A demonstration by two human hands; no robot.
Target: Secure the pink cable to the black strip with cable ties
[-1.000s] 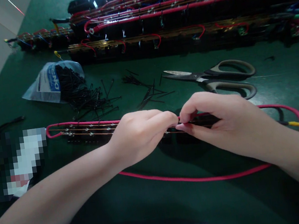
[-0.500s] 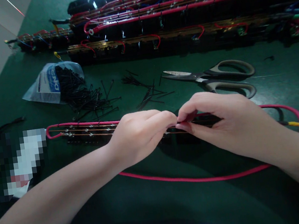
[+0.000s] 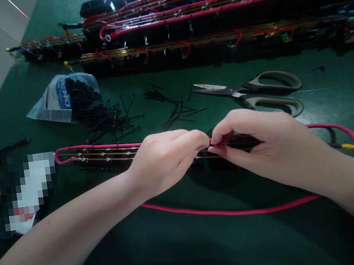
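Note:
My left hand (image 3: 170, 159) and my right hand (image 3: 264, 149) meet over a long black strip (image 3: 96, 164) fitted with copper-coloured rails. A red cable (image 3: 110, 146) runs along the strip's far edge, curls round at the left end and swings in a wide loop on the near side. Thumb and forefinger of my right hand pinch at the cable, touching my left fingertips. A tiny dark piece, which looks like a black cable tie, shows between them; most of it is hidden. My left fingers are closed at the same spot.
Scissors (image 3: 237, 93) lie beyond my right hand. A plastic bag (image 3: 52, 101) spills black cable ties (image 3: 110, 117), with several more loose ties (image 3: 176, 114) beside them. Further wired strips (image 3: 185, 46) line the back of the green table (image 3: 195, 251). Dark cables (image 3: 0, 151) lie at left.
My right fingertips have shifted very slightly. Both hands otherwise stay in the same place, still pinching at the red cable.

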